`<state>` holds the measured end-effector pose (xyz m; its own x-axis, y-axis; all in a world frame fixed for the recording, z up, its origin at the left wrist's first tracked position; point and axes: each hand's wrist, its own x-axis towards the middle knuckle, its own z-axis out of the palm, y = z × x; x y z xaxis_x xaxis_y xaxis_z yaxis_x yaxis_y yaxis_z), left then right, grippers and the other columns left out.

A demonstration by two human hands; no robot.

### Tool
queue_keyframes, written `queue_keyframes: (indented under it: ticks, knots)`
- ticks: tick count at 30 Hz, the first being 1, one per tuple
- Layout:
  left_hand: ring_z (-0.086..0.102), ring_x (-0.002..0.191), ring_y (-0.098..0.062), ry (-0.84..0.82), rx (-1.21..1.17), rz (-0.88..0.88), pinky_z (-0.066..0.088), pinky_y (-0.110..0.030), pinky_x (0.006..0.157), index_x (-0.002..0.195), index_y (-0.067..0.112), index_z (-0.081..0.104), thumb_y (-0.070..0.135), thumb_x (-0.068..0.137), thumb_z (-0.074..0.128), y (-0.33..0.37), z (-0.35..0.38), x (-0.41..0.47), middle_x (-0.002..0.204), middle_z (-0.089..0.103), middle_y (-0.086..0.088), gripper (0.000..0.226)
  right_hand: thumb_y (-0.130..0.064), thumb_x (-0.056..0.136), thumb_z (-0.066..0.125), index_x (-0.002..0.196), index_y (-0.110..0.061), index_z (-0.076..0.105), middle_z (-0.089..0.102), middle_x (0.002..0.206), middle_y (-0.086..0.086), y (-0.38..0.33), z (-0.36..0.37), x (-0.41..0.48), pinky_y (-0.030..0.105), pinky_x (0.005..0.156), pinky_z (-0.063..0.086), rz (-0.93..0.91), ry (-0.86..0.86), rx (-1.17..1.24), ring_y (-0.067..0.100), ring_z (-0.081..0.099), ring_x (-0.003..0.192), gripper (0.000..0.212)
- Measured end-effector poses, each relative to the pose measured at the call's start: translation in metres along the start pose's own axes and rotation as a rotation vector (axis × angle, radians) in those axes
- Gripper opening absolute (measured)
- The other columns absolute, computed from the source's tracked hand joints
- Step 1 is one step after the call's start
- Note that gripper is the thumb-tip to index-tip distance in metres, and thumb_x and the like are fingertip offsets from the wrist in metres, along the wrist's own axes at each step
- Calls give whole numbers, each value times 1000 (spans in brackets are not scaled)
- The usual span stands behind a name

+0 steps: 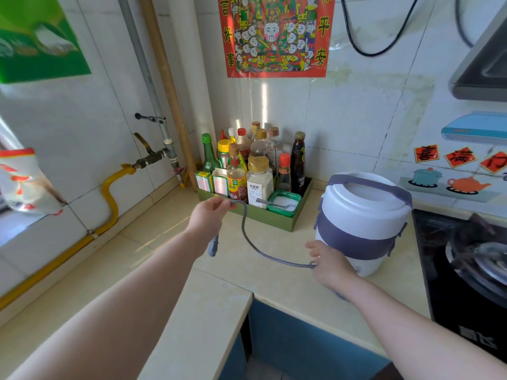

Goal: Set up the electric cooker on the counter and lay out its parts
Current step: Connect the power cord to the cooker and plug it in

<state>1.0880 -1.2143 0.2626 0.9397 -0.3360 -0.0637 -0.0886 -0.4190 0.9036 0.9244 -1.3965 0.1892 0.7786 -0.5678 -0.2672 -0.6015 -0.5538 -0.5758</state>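
- On the far left I see one yellow gas hose [111, 193] that runs along the wall, low down by the counter [164, 256].
- My left hand [210, 215] is held up over the counter. Its fingers [223, 203] are pinched on the grey cord [248, 239] near one end.
- One grey plug [213, 246] hangs down from that end, just under my left wrist.
- Behind my left hand sits one green tray [263, 218] full of sauce bottles. They stand too close for me to count them all. One small green tub [284, 202] with white stuff and a spoon is at the front of the tray.
- The cord drops in one loop from my left hand and goes across to my right hand.
- My right hand [330, 266] is low, just in front of the cooker. Its fingers [315, 252] are partly spread, and the cord is caught at the thumb side. I cannot tell how tight the grip is.
- There is one electric cooker [362, 223], white with a grey band and a grey handle. It stands up straight on the counter with its lid on, touching my right hand.
- On the far right is one black stove [452, 283] with one pan [482, 259] on it.
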Motion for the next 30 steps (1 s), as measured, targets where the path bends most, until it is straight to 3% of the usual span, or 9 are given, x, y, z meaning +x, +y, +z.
queue_keyframes:
  ticks: [3, 6, 10, 13, 16, 18, 21, 26, 30]
  knots:
    - [44, 73, -15, -96, 97, 104, 33, -23, 59, 95, 21, 70, 26, 100, 48, 3, 0, -4, 85, 57, -6, 23, 8, 79, 41, 142, -23, 36, 48, 142, 2, -42, 1, 1, 35, 104, 41, -157, 8, 114, 18, 45, 131, 70]
    - [47, 78, -16, -202, 130, 168, 38, -25, 64, 92, 23, 70, 25, 99, 51, 5, 1, -10, 83, 58, -5, 20, -3, 83, 52, 142, -23, 36, 48, 141, -1, -80, 6, -1, 32, 104, 39, -303, 23, 203, 16, 43, 133, 64]
    - [50, 73, -15, -240, 82, 173, 49, -33, 78, 88, 21, 68, 20, 98, 53, 2, 3, -14, 69, 53, 3, 18, -26, 92, 56, 104, -22, 59, 66, 106, -3, -98, 19, 3, 33, 82, 46, -354, 111, 199, 19, 61, 107, 13]
    - [57, 76, -19, -163, -141, 3, 54, -41, 91, 82, 17, 63, 21, 96, 57, -6, 5, -11, 74, 58, -2, 16, -28, 93, 55, 84, -27, 61, 72, 89, 0, -95, 24, 4, 37, 76, 52, -349, 183, 240, 24, 67, 88, 11]
    - [59, 66, -19, -53, -152, -265, 60, -38, 74, 82, 9, 55, 30, 97, 52, -13, 6, -11, 75, 58, -5, 26, -25, 92, 57, 90, -21, 69, 72, 82, -2, -92, 24, 2, 34, 74, 53, -371, 239, 265, 20, 68, 82, 13]
    - [56, 59, -17, -146, -97, -421, 55, -31, 61, 83, 8, 53, 39, 99, 45, -15, 7, -17, 71, 61, -6, 36, -24, 91, 60, 92, -20, 71, 70, 79, -6, -92, 24, 2, 28, 69, 50, -382, 259, 290, 16, 65, 79, 12]
    - [61, 61, -18, -327, -268, -578, 52, -28, 57, 91, 7, 49, 48, 99, 43, -22, 12, -19, 78, 68, -13, 43, -24, 89, 63, 94, -22, 74, 69, 77, -9, -93, 24, 1, 25, 65, 47, -431, 262, 294, 11, 61, 74, 12]
    - [60, 55, -13, -228, -430, -538, 55, -24, 49, 95, -1, 57, 9, 89, 67, -26, 19, -6, 71, 63, -12, 15, -19, 89, 63, 97, -25, 74, 71, 86, -6, -82, 27, -3, 29, 68, 48, -430, 230, 200, 14, 63, 77, 15]
    - [58, 60, -12, -61, -495, -459, 54, -26, 56, 117, -7, 57, -3, 84, 69, -14, 5, 8, 74, 62, -8, 35, -18, 90, 55, 124, -29, 55, 66, 115, -8, -60, 42, -4, 28, 81, 45, -269, 151, -15, 16, 62, 105, 36]
